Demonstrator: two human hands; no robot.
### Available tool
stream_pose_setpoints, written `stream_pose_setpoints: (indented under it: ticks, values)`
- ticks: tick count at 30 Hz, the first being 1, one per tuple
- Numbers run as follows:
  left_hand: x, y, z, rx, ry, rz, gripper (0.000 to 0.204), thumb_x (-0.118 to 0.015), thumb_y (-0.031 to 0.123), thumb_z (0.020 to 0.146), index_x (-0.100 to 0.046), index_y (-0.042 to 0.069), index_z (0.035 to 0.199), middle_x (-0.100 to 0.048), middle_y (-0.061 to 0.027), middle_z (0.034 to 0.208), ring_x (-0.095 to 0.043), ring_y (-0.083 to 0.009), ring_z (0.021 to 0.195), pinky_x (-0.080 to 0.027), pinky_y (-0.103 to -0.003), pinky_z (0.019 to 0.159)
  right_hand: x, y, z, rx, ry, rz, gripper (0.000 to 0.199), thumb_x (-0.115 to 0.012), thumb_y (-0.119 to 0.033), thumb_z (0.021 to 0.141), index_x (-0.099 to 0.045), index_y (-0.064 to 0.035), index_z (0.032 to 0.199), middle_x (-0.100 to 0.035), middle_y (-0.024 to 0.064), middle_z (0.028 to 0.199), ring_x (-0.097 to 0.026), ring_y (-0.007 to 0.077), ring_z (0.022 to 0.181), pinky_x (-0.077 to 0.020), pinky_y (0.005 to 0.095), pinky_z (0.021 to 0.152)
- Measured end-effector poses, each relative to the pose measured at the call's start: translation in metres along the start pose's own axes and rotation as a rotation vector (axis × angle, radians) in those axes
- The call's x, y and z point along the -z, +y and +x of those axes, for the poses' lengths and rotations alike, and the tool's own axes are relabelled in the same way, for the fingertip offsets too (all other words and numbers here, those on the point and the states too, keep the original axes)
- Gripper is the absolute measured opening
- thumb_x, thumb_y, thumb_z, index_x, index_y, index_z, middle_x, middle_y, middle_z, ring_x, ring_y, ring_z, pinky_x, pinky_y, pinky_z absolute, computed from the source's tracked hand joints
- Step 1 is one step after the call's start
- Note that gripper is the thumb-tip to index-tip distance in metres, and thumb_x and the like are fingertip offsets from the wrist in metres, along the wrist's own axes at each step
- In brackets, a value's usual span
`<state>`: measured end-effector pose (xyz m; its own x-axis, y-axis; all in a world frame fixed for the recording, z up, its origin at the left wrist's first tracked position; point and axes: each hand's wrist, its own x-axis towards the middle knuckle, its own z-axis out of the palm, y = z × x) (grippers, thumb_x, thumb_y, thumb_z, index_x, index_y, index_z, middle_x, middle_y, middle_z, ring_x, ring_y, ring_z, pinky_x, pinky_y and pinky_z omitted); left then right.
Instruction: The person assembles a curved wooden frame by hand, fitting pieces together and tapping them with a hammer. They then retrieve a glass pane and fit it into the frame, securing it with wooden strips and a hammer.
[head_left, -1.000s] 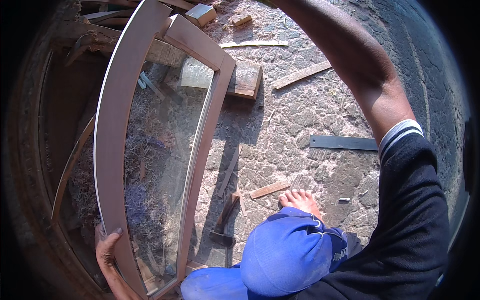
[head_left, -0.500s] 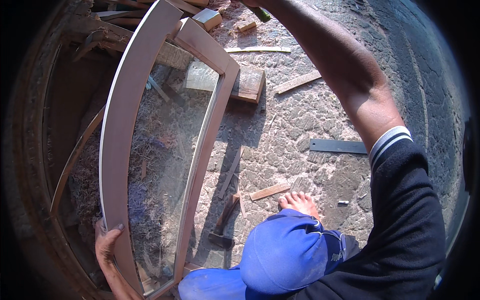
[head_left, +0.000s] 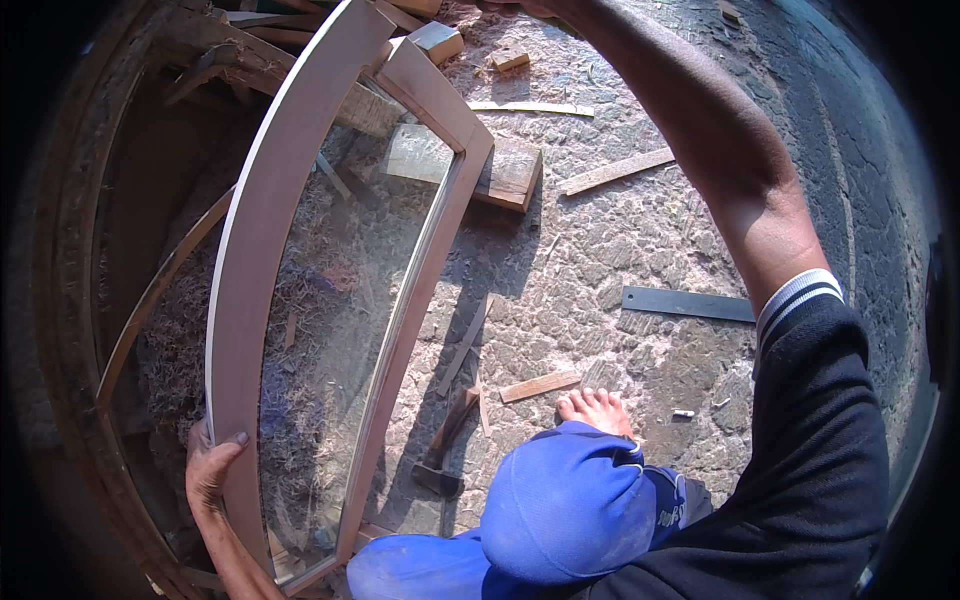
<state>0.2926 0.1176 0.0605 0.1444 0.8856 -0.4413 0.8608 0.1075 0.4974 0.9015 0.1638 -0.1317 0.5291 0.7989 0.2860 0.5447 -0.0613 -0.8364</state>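
Observation:
A curved wooden window frame (head_left: 232, 300) with a glass pane (head_left: 335, 300) leans upright in front of me, its arched side to the left. Around the lower left edge my left hand (head_left: 212, 465) is closed, thumb on the wood's face and fingers behind it. My right arm reaches up to the far side, where only a sliver of my right hand (head_left: 515, 5) shows at the top border, right of the frame's upper end. Its fingers are cut off, so its grip is hidden. Beyond the pane, a thick wood block (head_left: 512, 175) touches the frame's right side in view.
On the rough, shaving-strewn ground lie a hammer (head_left: 447, 445), a dark flat metal bar (head_left: 688, 303) and wood strips (head_left: 540, 386). My bare foot (head_left: 597, 408) rests near the hammer. Scrap timber (head_left: 215, 60) is piled at the far left, beside a thin curved strip (head_left: 155, 290).
The frame's top has tipped slightly to the right, while my left hand keeps its hold. My right hand has moved farther out past the top border, and the dark green item by it is out of view.

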Motion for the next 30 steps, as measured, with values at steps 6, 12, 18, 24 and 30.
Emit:
stream_pose_setpoints:
  ticks: [6,12,18,24,30]
  values:
    - [0.006,-0.011,0.005,-0.080,-0.048,-0.028,0.053,-0.080,0.024,0.073,-0.071,-0.005,0.117,-0.072,-0.0046,0.100,-0.065,-0.0128,0.092,-0.051,-0.029,0.085,0.001,-0.107,-0.005,0.365,0.005,-0.037,0.048,-0.057,-0.052,0.104,-0.063,-0.0143,0.133,-0.050,-0.0039,0.065,-0.048,0.0041,0.057,-0.0398,0.0239,0.054]
    - [0.006,-0.023,0.006,-0.094,-0.048,0.182,0.077,-0.084,0.047,0.069,-0.067,0.007,0.132,-0.075,-0.0157,0.108,-0.073,-0.0233,0.094,-0.058,-0.040,0.079,-0.103,-0.253,-0.081,0.793,-0.264,0.155,0.041,-0.054,-0.035,0.108,-0.058,-0.0109,0.141,-0.068,0.0089,0.091,-0.069,0.0157,0.087,-0.0535,0.0347,0.075]
    - [-0.006,-0.045,-0.027,-0.386,0.305,0.570,0.068,-0.073,0.059,0.087,-0.066,0.007,0.130,-0.073,-0.0159,0.114,-0.072,-0.0259,0.101,-0.058,-0.047,0.091,-0.174,-0.294,-0.128,0.653,-0.505,0.081,0.044,-0.052,-0.043,0.107,-0.059,-0.0108,0.136,-0.068,0.0134,0.093,-0.069,0.0212,0.083,-0.0519,0.0404,0.074]
    - [0.046,-0.275,-0.154,-0.540,1.573,0.650,0.049,-0.060,0.049,0.102,-0.066,0.011,0.133,-0.063,-0.0147,0.139,-0.059,-0.0279,0.129,-0.044,-0.044,0.113,-0.189,-0.270,-0.089,0.692,-0.479,0.019,0.047,-0.054,-0.040,0.108,-0.055,-0.0090,0.143,-0.067,0.0096,0.088,-0.063,0.0159,0.077,-0.0484,0.0347,0.070]
    - [0.053,-0.519,-0.264,0.075,1.832,-0.682,0.071,-0.053,0.061,0.101,-0.053,0.004,0.143,-0.060,-0.0158,0.136,-0.058,-0.0269,0.125,-0.040,-0.045,0.110,-0.199,-0.238,-0.034,0.673,-0.374,0.078,0.053,-0.054,-0.038,0.108,-0.051,-0.0012,0.146,-0.060,0.0072,0.091,-0.057,0.0126,0.083,-0.0487,0.0307,0.072]
